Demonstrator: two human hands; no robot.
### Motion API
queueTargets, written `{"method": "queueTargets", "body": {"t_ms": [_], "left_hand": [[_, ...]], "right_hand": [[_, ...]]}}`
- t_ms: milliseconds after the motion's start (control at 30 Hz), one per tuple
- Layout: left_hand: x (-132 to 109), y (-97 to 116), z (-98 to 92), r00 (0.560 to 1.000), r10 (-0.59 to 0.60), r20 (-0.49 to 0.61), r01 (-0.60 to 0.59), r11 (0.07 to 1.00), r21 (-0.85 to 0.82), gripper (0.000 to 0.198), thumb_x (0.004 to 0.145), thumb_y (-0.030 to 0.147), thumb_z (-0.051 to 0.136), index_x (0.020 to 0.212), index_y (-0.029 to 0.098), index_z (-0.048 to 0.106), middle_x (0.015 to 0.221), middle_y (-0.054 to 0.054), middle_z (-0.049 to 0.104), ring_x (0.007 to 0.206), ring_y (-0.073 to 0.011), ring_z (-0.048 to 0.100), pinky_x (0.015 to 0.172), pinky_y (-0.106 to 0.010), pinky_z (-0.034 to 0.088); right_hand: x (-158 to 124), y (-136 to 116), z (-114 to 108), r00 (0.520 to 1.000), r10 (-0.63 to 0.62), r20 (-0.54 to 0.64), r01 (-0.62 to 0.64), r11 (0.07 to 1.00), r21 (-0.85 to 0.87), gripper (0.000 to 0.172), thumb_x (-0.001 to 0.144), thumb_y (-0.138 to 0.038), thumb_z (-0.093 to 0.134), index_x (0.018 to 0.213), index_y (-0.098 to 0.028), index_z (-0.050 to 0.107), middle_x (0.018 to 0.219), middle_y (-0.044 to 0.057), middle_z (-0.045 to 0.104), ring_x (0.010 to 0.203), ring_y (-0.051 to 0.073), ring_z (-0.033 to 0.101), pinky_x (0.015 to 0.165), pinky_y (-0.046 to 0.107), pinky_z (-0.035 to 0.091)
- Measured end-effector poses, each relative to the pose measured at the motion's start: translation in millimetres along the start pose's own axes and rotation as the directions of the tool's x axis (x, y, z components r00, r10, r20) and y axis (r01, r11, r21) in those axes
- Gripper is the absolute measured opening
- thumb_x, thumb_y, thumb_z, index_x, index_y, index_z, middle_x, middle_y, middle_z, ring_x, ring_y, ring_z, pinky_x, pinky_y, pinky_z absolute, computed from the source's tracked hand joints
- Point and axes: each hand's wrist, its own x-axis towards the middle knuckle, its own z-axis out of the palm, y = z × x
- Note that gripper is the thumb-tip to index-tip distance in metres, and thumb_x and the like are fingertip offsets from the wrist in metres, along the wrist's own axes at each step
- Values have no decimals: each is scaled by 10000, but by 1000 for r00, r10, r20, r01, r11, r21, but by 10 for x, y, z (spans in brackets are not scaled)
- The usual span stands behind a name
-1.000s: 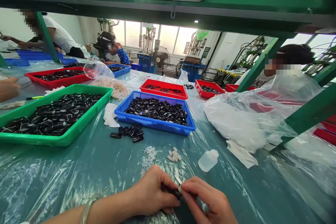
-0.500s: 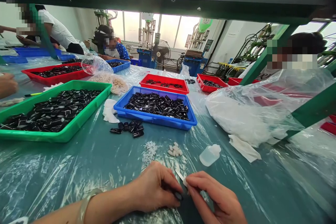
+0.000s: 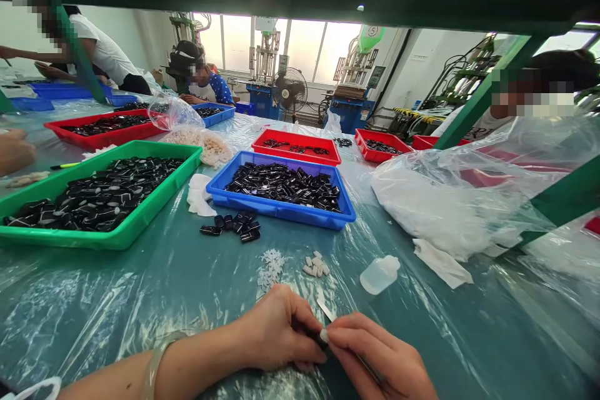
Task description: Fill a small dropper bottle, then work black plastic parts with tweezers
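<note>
My left hand (image 3: 276,331) is closed around a small black part (image 3: 320,340) at the near edge of the table. My right hand (image 3: 382,359) pinches a thin metal tool (image 3: 325,310) and presses a small white piece (image 3: 324,335) against that black part. Just beyond my hands lie a heap of tiny clear bits (image 3: 270,265) and a few small white pieces (image 3: 315,265). Farther off sits a loose cluster of black parts (image 3: 232,227).
A blue tray (image 3: 281,211) and a green tray (image 3: 126,231) hold many black parts. A small plastic bottle (image 3: 379,274) lies on its side to the right. Large plastic bags (image 3: 435,200) fill the right. Red trays (image 3: 295,140) and other people sit farther back.
My hands stay together over the black part; the right fingertips have closed in on the white piece at its end. The view has tilted down slightly.
</note>
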Motion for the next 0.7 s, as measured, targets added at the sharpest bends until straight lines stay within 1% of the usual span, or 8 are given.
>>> {"method": "queueTargets", "body": {"t_ms": [133, 233, 467, 700], "left_hand": [[3, 27, -7, 1000, 15, 19, -15, 1000, 8, 111, 594, 188, 673, 668, 127, 730, 524, 18, 547, 478, -91, 532, 457, -167, 398], [6, 54, -15, 1000, 17, 26, -17, 1000, 17, 116, 599, 174, 670, 682, 127, 736, 515, 21, 546, 478, -86, 529, 464, -163, 399], [1, 55, -5, 1000, -4, 19, 4, 1000, -9, 104, 605, 181, 669, 667, 122, 729, 506, 20, 542, 486, -91, 530, 460, -164, 392], [9, 41, -2, 999, 10, 31, -10, 1000, -16, 104, 611, 186, 666, 665, 118, 723, 480, 26, 532, 464, -83, 511, 454, -162, 380]], "right_hand": [[-6, 21, -14, 998, -19, 59, 20, 1000, -17, 249, 851, -52, 511, 997, -240, 584, 874, 56, 637, 742, 149, 636, 635, 220, 533], [-17, 34, -18, 996, -25, 89, 27, 999, -26, 282, 847, -22, 501, 1023, -232, 568, 889, 56, 622, 760, 141, 628, 648, 211, 526], [-51, 50, 14, 996, -59, 70, 65, 994, -86, 310, 830, -1, 517, 1044, -221, 556, 898, 63, 612, 775, 144, 622, 660, 211, 529], [-41, 39, 21, 991, -115, 62, 124, 977, -173, 307, 836, -25, 512, 1068, -220, 558, 875, 69, 627, 749, 157, 625, 644, 224, 541]]}}
